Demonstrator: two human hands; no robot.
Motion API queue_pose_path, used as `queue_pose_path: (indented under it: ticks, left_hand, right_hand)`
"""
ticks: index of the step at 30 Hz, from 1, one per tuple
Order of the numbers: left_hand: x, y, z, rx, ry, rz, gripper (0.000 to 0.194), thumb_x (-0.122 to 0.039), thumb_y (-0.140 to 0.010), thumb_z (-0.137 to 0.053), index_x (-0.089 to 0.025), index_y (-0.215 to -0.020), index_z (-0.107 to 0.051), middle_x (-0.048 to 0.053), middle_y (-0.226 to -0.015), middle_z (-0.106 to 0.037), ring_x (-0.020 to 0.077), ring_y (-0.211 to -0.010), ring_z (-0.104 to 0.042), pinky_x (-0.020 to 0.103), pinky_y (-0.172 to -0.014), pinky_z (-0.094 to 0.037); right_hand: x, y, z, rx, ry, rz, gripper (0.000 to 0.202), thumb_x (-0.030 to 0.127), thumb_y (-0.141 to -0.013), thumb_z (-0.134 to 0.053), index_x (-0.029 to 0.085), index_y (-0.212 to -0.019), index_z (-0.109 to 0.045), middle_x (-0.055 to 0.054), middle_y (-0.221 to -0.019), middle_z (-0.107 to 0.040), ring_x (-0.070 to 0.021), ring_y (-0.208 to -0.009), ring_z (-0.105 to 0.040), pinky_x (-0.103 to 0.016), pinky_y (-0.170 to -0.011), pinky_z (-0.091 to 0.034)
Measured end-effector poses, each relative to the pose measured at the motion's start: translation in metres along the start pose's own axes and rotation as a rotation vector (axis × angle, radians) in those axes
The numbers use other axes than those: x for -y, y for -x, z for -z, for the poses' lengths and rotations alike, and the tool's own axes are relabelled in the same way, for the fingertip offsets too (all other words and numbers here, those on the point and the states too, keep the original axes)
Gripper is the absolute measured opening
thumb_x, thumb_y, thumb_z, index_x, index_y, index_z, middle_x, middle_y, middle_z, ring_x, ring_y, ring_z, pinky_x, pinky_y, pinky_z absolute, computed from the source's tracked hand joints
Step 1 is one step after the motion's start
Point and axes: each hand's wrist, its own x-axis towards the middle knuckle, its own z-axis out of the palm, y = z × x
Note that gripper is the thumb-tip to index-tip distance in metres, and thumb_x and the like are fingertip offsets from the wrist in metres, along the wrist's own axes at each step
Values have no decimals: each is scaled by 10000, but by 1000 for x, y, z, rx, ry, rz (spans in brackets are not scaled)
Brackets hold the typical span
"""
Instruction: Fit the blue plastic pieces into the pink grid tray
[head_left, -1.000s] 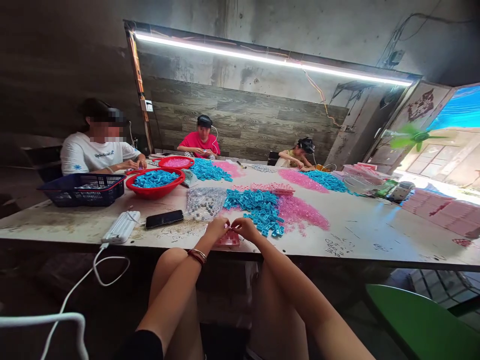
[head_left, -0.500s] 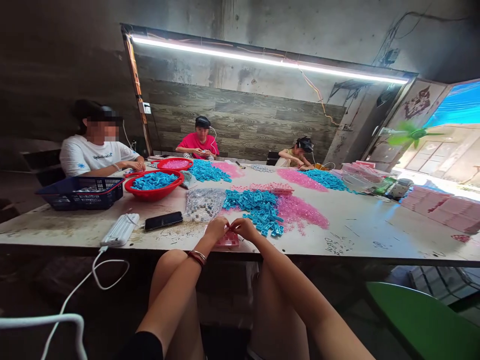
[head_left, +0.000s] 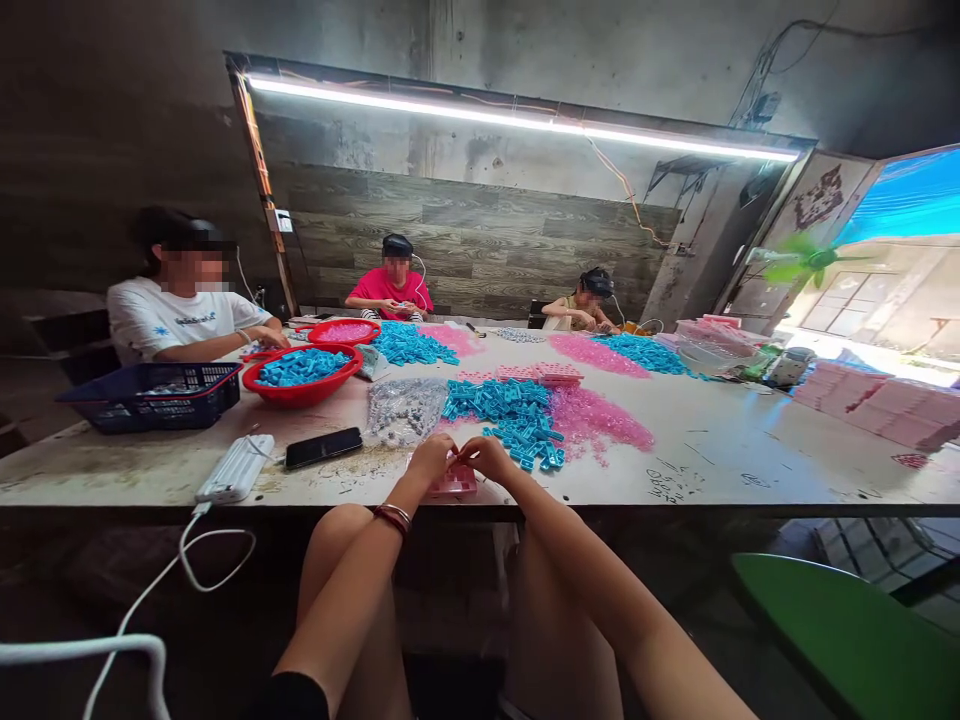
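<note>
My left hand [head_left: 433, 459] and my right hand [head_left: 486, 457] meet fingertip to fingertip at the near edge of the table. Both are closed in a pinch, and whatever sits between the fingers is too small to make out. Just under them lies a pink plastic tray with compartments [head_left: 459, 482], partly covered by the hands. Beyond my hands spreads a heap of blue plastic pieces [head_left: 517, 415]. To its right is a pile of small clear pink pieces [head_left: 600, 420]. A clear bag of small grey parts [head_left: 405, 412] rests left of the blue heap.
Left on the table [head_left: 720, 460] are a phone [head_left: 324, 447], a white power bank [head_left: 236, 468], a dark blue basket [head_left: 150, 400] and a red colander of blue pieces [head_left: 289, 393]. Pink stacks [head_left: 874, 400] stand at right. Several people sit around the far side. A green stool [head_left: 847, 630] is beside me.
The view has shifted slightly, so the scene sits a little further left. My hands stay together over the pink tray, with hardly any movement of the fingers.
</note>
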Motion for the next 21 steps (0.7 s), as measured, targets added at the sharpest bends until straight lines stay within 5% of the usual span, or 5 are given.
queue_pose_path:
  ticks: [21]
  left_hand:
    - [13,-9,-6,109,106,-26,149,-180,-744,-567,-124,-667,-682,44,-764,-615,122,-661,-546,232,-662,-422]
  right_hand:
    - [10,-11,6,82,154,15,41,152,-625,-691,169,-608,-725,-50,-616,-694,-147,-550,-605,-213,-524,-396]
